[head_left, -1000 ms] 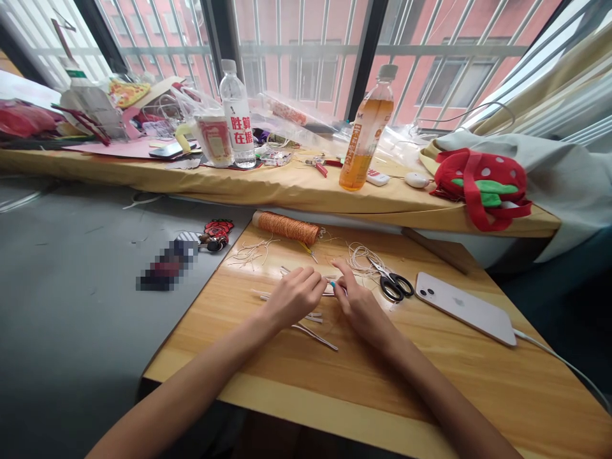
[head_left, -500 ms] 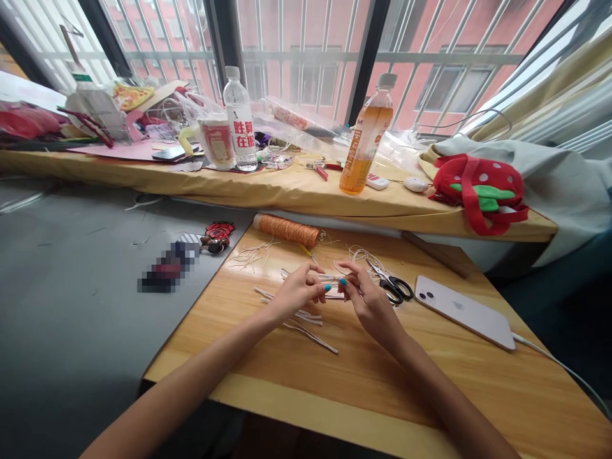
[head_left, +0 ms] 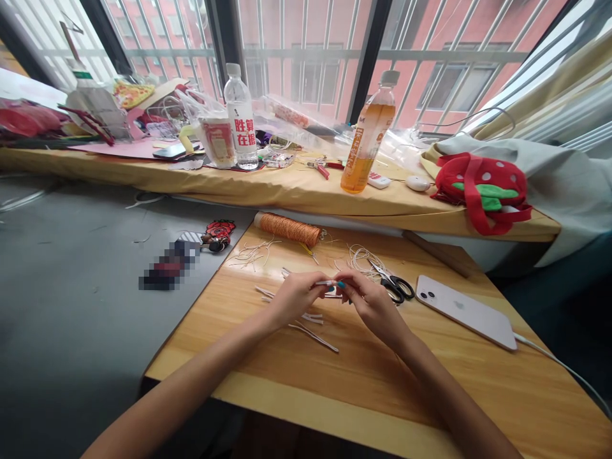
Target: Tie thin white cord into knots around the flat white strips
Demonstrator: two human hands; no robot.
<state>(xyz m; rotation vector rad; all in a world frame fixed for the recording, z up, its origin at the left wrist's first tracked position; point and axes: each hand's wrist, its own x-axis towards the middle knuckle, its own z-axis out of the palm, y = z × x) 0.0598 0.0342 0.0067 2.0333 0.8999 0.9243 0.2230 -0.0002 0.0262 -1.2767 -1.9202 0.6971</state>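
Closest to you is the wooden table (head_left: 363,382), and both your forearms run up over it to the middle. Your left hand (head_left: 294,298) and right hand (head_left: 370,303) meet fingertip to fingertip just above the tabletop, and both are pinching the same short pale strip (head_left: 326,282) between them, one end each. Fingers curled in, not spread. You can see teal nail polish right where the strip goes into the right hand's fingers.

Under and just beside your left hand there's a scatter of loose pale strips (head_left: 313,331) lying flat on the wood, one longer pair angling toward you. A few thin thread offcuts (head_left: 253,252) sit further left near the table edge.

Just right of your right hand are the black-handled scissors (head_left: 394,285), blades pointing into a little coil of white cord (head_left: 363,258). Past those, a white phone (head_left: 466,311) lies face down with a cable running off the right side.

At the back edge of the table is the orange thread spool (head_left: 288,229), lying on its side.

Beyond that, the yellow-covered sill (head_left: 268,185) holds a clear water bottle (head_left: 240,118), an orange drink bottle (head_left: 367,134), and a red strawberry pouch (head_left: 482,188) off to the right. A red keychain (head_left: 217,233) sits down on the grey surface to the left.
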